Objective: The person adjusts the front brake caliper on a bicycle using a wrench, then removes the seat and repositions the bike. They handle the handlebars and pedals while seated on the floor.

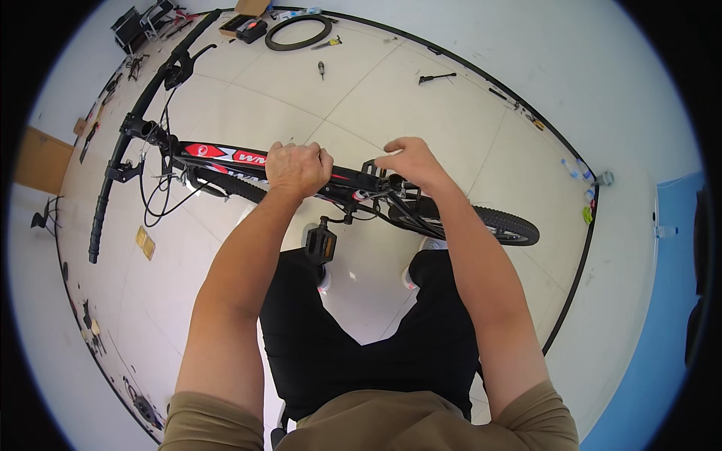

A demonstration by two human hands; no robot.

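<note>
A black bicycle frame [350,177] with red and white markings stands across in front of my legs. My left hand [299,167] is closed around its top tube. Just above the top of the seat tube [395,181] is my right hand [415,161], thumb and forefinger curved with a gap between them and nothing visible inside. Its other fingers are partly hidden. To the left, the handlebar [120,135] carries a brake lever [197,56] and loose cables [156,203]. A black pedal [321,244] points toward me, and the rear wheel [511,227] lies right of my right forearm.
On the far floor lie a black tyre [298,46], a yellow-handled tool [327,43], a screwdriver [321,70] and a kickstand [436,77]. Pliers [535,122] and plastic bottles [583,171] sit along the right wall. A yellow piece [145,243] rests below the handlebar.
</note>
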